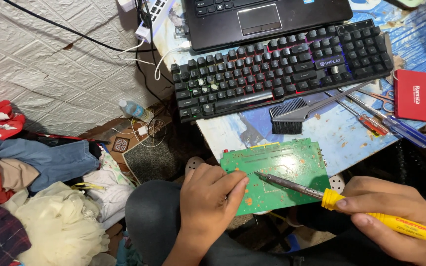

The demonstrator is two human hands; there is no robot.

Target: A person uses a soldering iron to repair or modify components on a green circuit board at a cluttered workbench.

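- head view: a green circuit board (pixel 282 172) is seen resting at the near edge of a blue table (pixel 331 133), partly over the person's lap.
- the left hand (pixel 208 197) is curled nearly closed, with thumb and forefinger pinched on a thin wire (pixel 242 174) whose end lies over the board's left part.
- the right hand (pixel 395 216) is wrapped tightly around the yellow handle of a soldering iron (pixel 351 204); the fingers are folded over it and the thumb is laid along the top.
- the iron's metal shaft is slanted up to the left, and its tip is held over the board just beside the wire's end; whether tip and wire touch cannot be told.
- a black keyboard (pixel 282 69) is laid across the table beyond the board, with a laptop (pixel 267 17) behind it.
- a black brush (pixel 297 116), screwdrivers (pixel 395 125) and a red flat case (pixel 414 94) are lying to the right of the keyboard.
- a heap of clothes (pixel 35 187) is piled on the floor at the left.
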